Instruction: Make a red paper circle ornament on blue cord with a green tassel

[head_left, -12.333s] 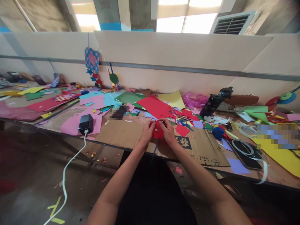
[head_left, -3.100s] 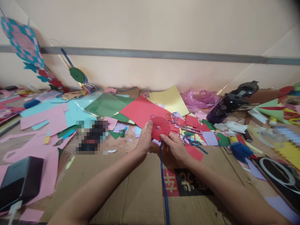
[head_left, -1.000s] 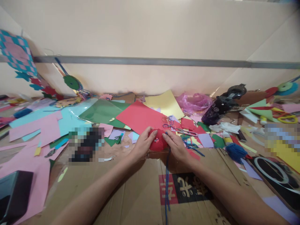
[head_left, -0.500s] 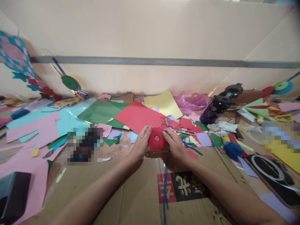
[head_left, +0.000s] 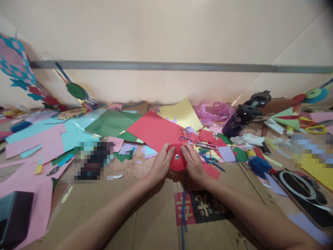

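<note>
Between my two hands is a round red paper piece (head_left: 177,166) with a small hole at its middle. My left hand (head_left: 162,163) is closed on its left edge, thumb lying on the face. On the right edge my right hand (head_left: 195,163) grips it the same way, and both thumbs are close to the hole. Blue cord (head_left: 184,201) hangs down from the right side of the red piece over the cardboard (head_left: 145,215). The fingers behind the paper are hidden.
A large red sheet (head_left: 156,128) lies behind my hands, among several paper scraps. A dark bottle (head_left: 240,118) leans at the back right, near a pink plastic bag (head_left: 214,113). Blue yarn (head_left: 259,166) and a phone-like black slab (head_left: 304,198) lie right. A black box (head_left: 17,215) stands front left.
Both thumbs have moved inward over the face of the red paper piece, toward its hole. The piece now tilts differently and sits slightly lower.
</note>
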The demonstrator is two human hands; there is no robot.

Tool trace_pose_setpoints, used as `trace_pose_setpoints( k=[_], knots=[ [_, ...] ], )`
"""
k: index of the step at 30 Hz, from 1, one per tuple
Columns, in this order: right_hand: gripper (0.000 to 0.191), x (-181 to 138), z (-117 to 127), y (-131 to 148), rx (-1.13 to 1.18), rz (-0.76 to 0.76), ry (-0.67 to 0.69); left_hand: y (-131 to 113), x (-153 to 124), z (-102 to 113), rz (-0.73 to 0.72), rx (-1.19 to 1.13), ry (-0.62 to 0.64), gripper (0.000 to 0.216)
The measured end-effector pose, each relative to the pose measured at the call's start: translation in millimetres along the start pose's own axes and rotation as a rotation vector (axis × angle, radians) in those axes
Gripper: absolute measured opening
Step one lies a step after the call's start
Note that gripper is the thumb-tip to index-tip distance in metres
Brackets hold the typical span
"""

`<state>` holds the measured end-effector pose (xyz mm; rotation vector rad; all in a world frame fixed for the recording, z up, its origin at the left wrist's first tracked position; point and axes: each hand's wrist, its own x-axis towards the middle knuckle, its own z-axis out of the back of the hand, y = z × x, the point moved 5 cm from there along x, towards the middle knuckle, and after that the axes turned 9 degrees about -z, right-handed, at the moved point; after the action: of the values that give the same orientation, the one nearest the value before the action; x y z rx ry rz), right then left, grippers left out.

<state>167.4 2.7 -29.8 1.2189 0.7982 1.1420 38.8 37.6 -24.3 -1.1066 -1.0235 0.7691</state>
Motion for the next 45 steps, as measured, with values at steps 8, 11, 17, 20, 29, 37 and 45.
trace_pose_setpoints(
  k=[8, 11, 17, 20, 29, 37, 45],
  knots=[
    [0.036, 3.8, 1.8, -0.9, 0.040, -0.018, 0.000, -0.5, 3.2, -0.3, 0.040, -0.121, -0.055, 0.033],
    [0.032, 8.9, 5.9, 1.4, 0.109, -0.036, 0.008, -5.3, 3.3, -1.0, 0.075, -0.202, -0.064, 0.036],
    [0.033, 9.1, 9.5, -0.4, 0.214, -0.086, -0.068, -4.8, 1.4, -6.5, 0.102, -0.285, -0.094, 0.047],
    [0.033, 10.0, 6.3, -5.7, 0.302, -0.103, -0.037, -3.8, 2.9, -6.5, 0.080, -0.274, -0.115, 0.039],
    [0.044, 5.6, -1.5, 0.0, 0.222, -0.126, 0.026, 1.0, 5.6, -2.2, 0.030, -0.181, -0.144, 0.032],
    [0.041, -10.0, -8.3, -0.8, 0.128, -0.087, -0.066, 6.2, -2.3, -5.7, -0.023, 0.008, -0.203, 0.028],
    [0.043, -5.2, -0.4, 6.6, 0.163, -0.091, -0.054, -2.8, -2.6, -3.1, 0.043, -0.199, -0.214, 0.036]
  ],
)
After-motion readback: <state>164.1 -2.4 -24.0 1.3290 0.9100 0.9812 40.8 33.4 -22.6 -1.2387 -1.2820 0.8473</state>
